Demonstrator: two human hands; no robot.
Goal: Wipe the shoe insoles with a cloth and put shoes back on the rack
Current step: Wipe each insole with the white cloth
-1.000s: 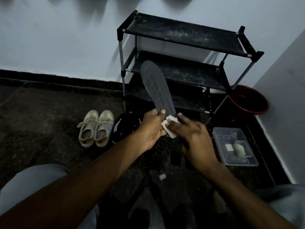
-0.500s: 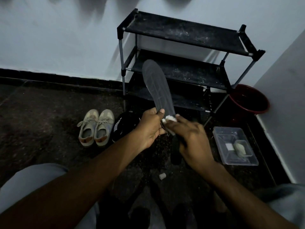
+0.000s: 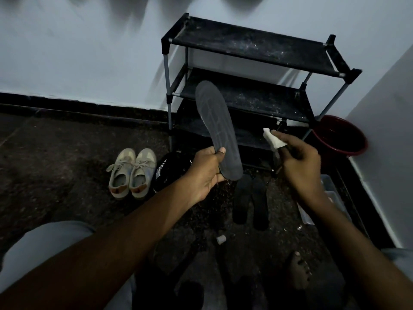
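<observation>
Beneath right hand point(image 3: 299, 163), plastic tray point(image 3: 333, 198) mostly hidden.

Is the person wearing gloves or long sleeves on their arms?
No gloves, and no sleeves in view. The left hand, the right hand and both forearms are bare as far as the picture shows. I can see no watch, ring or bracelet. Light grey trousers cover the knees.

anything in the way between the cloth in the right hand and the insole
Nothing visible. The right hand grips the cloth beside the insole held up by the left hand; only open air separates them.
</observation>
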